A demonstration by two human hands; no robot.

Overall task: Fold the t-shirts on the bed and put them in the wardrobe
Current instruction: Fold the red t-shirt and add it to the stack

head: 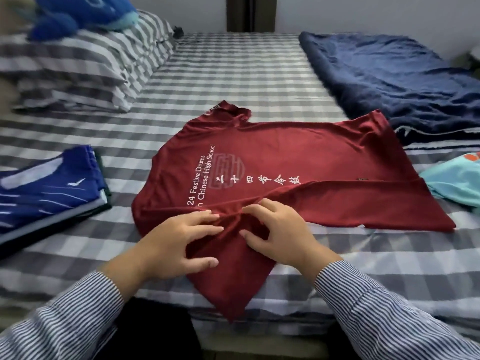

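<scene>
Hands, left (179, 242) and right (278, 235), pinching near sleeve of maroon t-shirt (298, 162), lengthwise left-right, collar pointing left

My blue folded pile (49, 188) runs off the left edge, the turquoise shirt (457, 183) off the right; the blue plush toy (78, 14) blurs at the top.

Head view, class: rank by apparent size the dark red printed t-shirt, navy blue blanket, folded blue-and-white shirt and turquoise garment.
1. Dark red printed t-shirt, though it is nearer than the blanket
2. Navy blue blanket
3. Folded blue-and-white shirt
4. Turquoise garment, cut off by the frame edge, so unsure
</scene>
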